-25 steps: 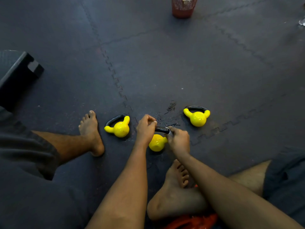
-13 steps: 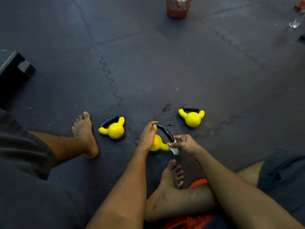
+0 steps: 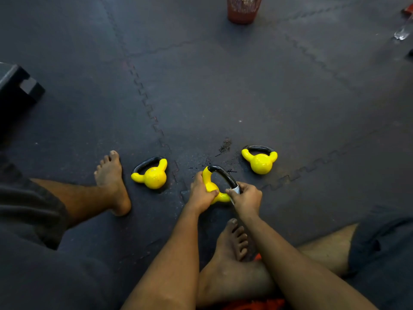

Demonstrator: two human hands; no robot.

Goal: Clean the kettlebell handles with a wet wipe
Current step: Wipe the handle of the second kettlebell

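Three small yellow kettlebells with black handles lie on the dark mat. My left hand (image 3: 202, 193) grips the yellow body of the middle kettlebell (image 3: 211, 186), tilting it so its black handle (image 3: 223, 174) arches upward. My right hand (image 3: 247, 196) pinches a white wet wipe (image 3: 235, 190) wrapped around the near end of that handle. The left kettlebell (image 3: 152, 175) and the right kettlebell (image 3: 260, 161) rest untouched on either side.
My bare left foot (image 3: 111, 182) lies beside the left kettlebell; my right foot (image 3: 230, 242) is tucked under my forearms. A red mesh bin (image 3: 243, 8) stands at the far edge, a black block (image 3: 17, 86) at left. Wet spots (image 3: 224, 146) mark the mat.
My left hand shifted from the handle's end down onto the yellow body. The kettlebell turned, and my right hand with the wipe now sits at the near end of the handle.
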